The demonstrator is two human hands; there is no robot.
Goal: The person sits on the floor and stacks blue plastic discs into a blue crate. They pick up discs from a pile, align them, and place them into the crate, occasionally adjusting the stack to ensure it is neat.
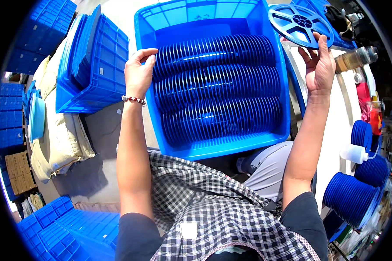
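A blue plastic reel disc with spokes and a round hub is tilted at the upper right. My right hand grips its near edge, palm turned up, some fingers curled below the rim. In front of me, a large blue bin holds three rows of thin blue discs standing on edge. My left hand, a beaded bracelet on its wrist, is at the bin's left wall beside the farthest row. Its thumb and forefinger are pinched near the end disc; whether they hold it is hidden.
Left of the bin, another blue crate holds upright flat blue sheets, beside pale yellow sacks. On the white table at right are a jar of brownish liquid, a white bottle and wound blue spools. More crates stand lower left.
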